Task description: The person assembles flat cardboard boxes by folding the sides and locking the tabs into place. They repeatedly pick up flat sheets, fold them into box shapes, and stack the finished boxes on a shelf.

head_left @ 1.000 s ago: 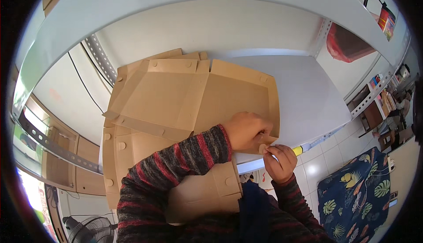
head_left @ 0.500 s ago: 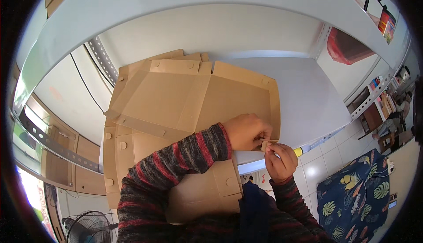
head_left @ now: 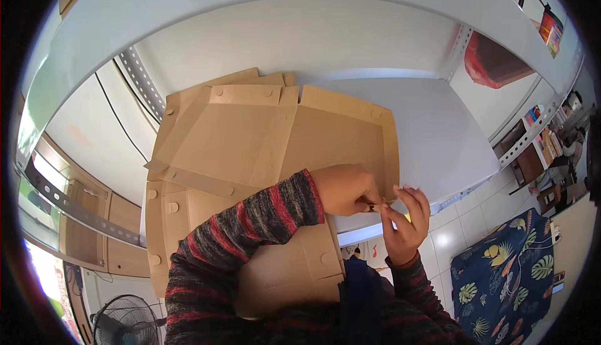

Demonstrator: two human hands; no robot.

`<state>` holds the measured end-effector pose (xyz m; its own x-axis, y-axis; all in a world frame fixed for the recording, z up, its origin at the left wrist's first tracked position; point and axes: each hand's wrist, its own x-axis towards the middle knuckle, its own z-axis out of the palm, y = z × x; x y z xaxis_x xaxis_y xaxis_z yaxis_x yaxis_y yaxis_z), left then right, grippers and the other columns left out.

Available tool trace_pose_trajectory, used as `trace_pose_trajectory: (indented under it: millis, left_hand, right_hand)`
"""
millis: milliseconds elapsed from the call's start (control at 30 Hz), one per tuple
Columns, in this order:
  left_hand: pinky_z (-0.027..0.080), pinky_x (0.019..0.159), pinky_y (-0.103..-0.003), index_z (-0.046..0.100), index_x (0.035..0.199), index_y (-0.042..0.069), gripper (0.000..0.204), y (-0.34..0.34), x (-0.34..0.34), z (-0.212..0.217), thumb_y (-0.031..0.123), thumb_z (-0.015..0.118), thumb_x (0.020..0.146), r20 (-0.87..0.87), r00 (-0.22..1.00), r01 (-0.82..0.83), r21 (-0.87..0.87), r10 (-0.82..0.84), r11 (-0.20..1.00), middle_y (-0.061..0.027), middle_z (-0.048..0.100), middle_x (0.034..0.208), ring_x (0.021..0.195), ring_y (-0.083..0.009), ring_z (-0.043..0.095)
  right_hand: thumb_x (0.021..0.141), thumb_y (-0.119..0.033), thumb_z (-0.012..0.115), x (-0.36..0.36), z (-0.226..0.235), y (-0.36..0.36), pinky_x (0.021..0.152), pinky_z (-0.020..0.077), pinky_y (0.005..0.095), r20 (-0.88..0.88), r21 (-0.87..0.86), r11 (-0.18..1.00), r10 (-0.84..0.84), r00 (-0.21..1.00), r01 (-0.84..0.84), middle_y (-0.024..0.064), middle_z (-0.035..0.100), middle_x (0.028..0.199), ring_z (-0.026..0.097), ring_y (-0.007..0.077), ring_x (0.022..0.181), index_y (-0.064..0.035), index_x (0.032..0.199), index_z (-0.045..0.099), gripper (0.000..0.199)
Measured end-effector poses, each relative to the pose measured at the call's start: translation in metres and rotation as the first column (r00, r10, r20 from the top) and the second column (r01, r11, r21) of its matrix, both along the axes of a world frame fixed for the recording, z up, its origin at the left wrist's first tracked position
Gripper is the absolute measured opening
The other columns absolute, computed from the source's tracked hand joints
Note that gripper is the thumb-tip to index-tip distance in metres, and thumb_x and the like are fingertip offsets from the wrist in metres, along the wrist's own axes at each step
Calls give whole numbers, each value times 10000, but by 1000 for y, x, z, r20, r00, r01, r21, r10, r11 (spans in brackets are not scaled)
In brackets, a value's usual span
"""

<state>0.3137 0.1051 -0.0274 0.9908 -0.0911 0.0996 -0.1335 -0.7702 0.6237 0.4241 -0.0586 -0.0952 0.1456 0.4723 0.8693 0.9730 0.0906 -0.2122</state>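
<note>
A brown cardboard box blank (head_left: 338,138) lies partly folded, with its far and right walls standing up. My left hand (head_left: 344,190) reaches across its near right part, fingers closed at the near right corner. What sits between those fingertips is mostly hidden, but they appear to pinch the cardboard there. Just right of that corner is my right hand (head_left: 407,229), its thumb near the left fingertips and its other fingers stretched up and apart. No object shows in the right hand.
More flat cardboard blanks (head_left: 181,210) with round tabs lie beneath and to the left. They rest on a grey shelf top (head_left: 438,132) framed by perforated metal posts (head_left: 134,72). A black fan (head_left: 125,321) stands at lower left, and a leaf-patterned cloth (head_left: 501,270) hangs at lower right.
My right hand has opened, its fingers lifting away from the small cardboard flap it pinched at the corner. My left hand has shifted slightly and stays at the corner.
</note>
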Motion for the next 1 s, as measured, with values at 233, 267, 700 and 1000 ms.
trace_pose_trajectory:
  millis: [233, 267, 700, 1000]
  left_hand:
    - [518, 679, -376, 701, 978, 114, 227, -2, 1, -1, 152, 663, 757, 26, 1000, -15, 47, 14, 999, -125, 683, 797, 723, -301, 658]
    - [519, 682, -385, 702, 958, 113, 209, -3, 0, -2, 153, 659, 758, 38, 998, -53, 93, 50, 994, -121, 683, 792, 725, -300, 658]
    - [509, 671, -426, 654, 884, 76, 107, -23, 7, -21, 140, 604, 816, 163, 964, -257, 379, 209, 889, -138, 651, 788, 772, -324, 644]
    - [492, 733, -444, 626, 900, 48, 113, -19, 8, -25, 128, 588, 829, 60, 959, -283, 308, 279, 908, -155, 645, 868, 862, -338, 627]
  right_hand:
    - [693, -55, 725, 6, 4, -2, 1009, 330, 513, -171, -120, 993, -1, 985, -19, 45, 651, 907, 571, 254, 991, -92, 815, 648, 149]
    - [695, -71, 727, 6, 9, -1, 1025, 312, 517, -178, -141, 990, -13, 984, -12, 39, 647, 899, 564, 251, 1008, -100, 817, 653, 145]
    - [800, -99, 610, 13, 14, 1, 1101, 142, 554, -117, -327, 943, 29, 993, -67, 45, 592, 1027, 489, 270, 1119, -90, 812, 634, 28]
    - [819, -79, 549, 17, 10, 12, 1095, 78, 606, -154, -385, 917, 44, 987, -101, 68, 552, 1130, 414, 322, 1201, -78, 785, 605, 66]
